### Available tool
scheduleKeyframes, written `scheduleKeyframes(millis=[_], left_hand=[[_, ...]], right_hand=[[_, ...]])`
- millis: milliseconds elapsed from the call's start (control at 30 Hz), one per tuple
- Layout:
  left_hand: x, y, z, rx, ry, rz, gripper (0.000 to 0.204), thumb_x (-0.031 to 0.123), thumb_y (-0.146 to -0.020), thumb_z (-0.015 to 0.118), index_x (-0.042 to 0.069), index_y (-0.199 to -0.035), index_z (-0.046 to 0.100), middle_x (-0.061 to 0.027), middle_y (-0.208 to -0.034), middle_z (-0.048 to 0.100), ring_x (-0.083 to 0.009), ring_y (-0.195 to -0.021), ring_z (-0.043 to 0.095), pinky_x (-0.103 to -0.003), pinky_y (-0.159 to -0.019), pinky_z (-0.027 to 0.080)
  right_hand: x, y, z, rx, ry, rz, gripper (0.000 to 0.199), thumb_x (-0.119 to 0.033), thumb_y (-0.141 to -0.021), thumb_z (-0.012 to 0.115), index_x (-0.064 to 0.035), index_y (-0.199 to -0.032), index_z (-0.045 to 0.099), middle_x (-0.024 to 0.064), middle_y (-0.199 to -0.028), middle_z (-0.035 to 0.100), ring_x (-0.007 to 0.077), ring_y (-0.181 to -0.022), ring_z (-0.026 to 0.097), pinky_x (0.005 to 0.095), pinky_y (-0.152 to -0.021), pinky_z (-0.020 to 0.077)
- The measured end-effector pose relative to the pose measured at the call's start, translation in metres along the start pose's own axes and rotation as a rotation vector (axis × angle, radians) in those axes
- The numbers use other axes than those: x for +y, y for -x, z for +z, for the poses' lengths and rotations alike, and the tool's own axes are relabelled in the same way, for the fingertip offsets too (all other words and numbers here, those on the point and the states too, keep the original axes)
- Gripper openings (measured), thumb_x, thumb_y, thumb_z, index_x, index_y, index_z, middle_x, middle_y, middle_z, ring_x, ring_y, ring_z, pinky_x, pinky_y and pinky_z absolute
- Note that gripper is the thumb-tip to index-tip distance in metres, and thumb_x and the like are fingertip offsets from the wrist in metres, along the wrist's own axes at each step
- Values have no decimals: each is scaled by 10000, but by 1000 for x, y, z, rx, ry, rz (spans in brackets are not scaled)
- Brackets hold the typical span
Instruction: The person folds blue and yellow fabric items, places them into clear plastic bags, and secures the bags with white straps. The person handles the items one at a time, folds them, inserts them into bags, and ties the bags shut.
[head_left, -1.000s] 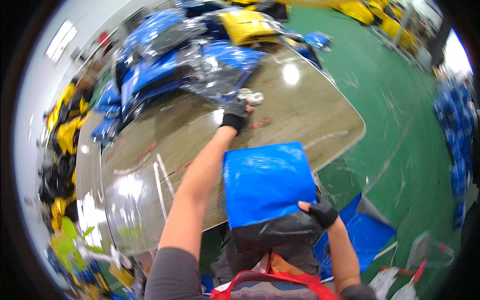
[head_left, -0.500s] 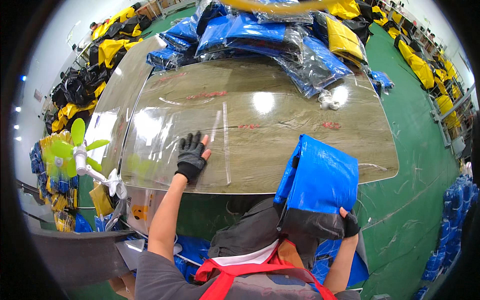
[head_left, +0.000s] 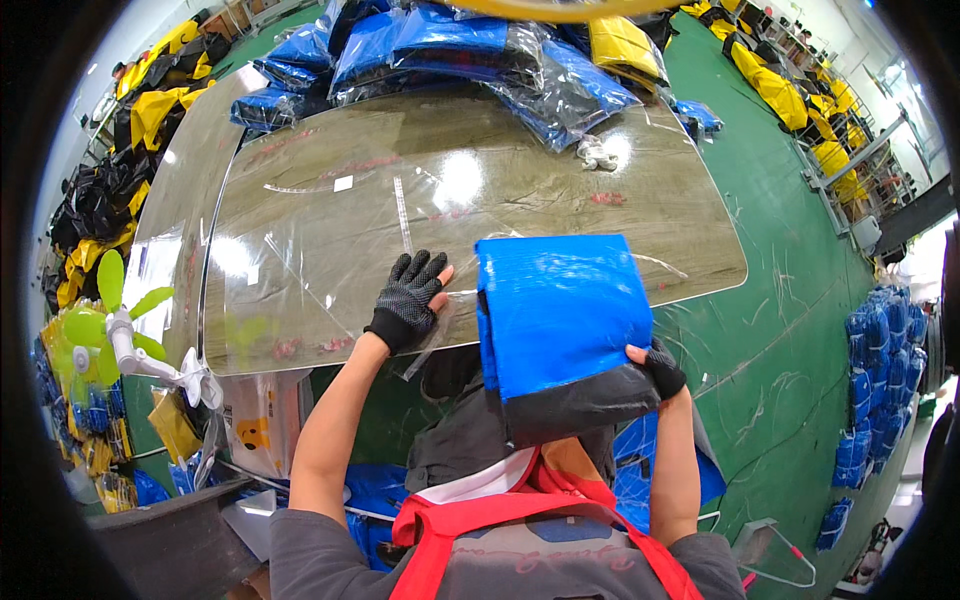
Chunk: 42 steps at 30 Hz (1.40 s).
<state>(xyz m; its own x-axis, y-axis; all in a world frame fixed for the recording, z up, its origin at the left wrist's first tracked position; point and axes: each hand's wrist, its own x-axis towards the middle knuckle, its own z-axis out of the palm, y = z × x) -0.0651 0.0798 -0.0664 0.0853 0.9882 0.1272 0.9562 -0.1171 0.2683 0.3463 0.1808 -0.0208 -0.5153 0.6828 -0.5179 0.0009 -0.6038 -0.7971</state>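
My right hand (head_left: 662, 372), in a black fingerless-tip glove, grips the near right corner of a folded blue-and-black tarpaulin sheet (head_left: 565, 315). The sheet hangs partly over the near table edge, above my lap. Flat on the tabletop, my left hand (head_left: 408, 300) rests with its gloved fingers stretched out and its thumb bare. Beneath and beside that palm lies a clear plastic bag (head_left: 300, 300), hard to tell from the shiny surface; a loose fold of it sticks out at the near edge. A gap separates my left hand from the blue sheet.
The wood-patterned table (head_left: 520, 205) carries a heap of bagged blue packs (head_left: 440, 50) and a yellow pack (head_left: 625, 45) at the far side. A crumpled white bit (head_left: 597, 153) lies near them. A small green fan (head_left: 115, 325) is clamped at the left. Blue bundles (head_left: 868, 380) stand at the right.
My left hand has slid right and nearer along the table, and the clear plastic has shifted. The blue sheet has swung left and flatter toward my left hand. The view has turned right.
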Motion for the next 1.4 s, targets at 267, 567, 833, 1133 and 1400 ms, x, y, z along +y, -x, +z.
scheduleKeyframes(millis=[267, 567, 833, 1133, 1400], left_hand=[[-13, 1, 4, 17, 82, -18, 480, 275, -930, 412, 55, -1357, 399, -172, -1414, 377, -358, -1338, 285, -447, -1125, 147], [-13, 3, 6, 122, 89, 19, 493, 300, -905, 478, 18, -1307, 440, -213, -1370, 413, -378, -1293, 349, -456, -1111, 199], [-8, 0, 6, 154, -1, 68, 347, 210, -924, 472, 58, -1233, 515, -169, -1307, 496, -365, -1263, 400, -471, -1092, 232], [-12, -13, -7, 276, 493, -143, 275, 221, -947, 477, 37, -1085, 629, -165, -1115, 624, -303, -1120, 555, -396, -980, 396], [47, 24, -76, 14, 271, 179, 419, 336, -812, 623, 85, -1147, 601, -155, -1223, 569, -332, -1181, 498, -474, -1096, 233]], right_hand=[[-12, -8, 19, -44, 79, 60, 614, -142, -744, 693, -22, -1296, 451, 111, -1146, 574, 214, -955, 586, 323, -828, 486], [-29, 0, 35, -14, 147, 91, 553, -159, -749, 691, -30, -1251, 498, 100, -1091, 600, 190, -906, 597, 312, -802, 490], [-29, 1, 37, 25, 169, 88, 504, -202, -757, 692, -36, -1206, 533, 77, -1021, 616, 167, -833, 605, 278, -725, 495], [-27, 0, 46, 5, 165, 19, 424, -216, -758, 698, -16, -1116, 588, 73, -974, 629, 156, -820, 611, 289, -718, 500], [53, 9, 98, -298, 484, -219, 453, -354, -776, 694, -9, -1061, 625, 78, -900, 653, 174, -803, 592, 306, -760, 471]])
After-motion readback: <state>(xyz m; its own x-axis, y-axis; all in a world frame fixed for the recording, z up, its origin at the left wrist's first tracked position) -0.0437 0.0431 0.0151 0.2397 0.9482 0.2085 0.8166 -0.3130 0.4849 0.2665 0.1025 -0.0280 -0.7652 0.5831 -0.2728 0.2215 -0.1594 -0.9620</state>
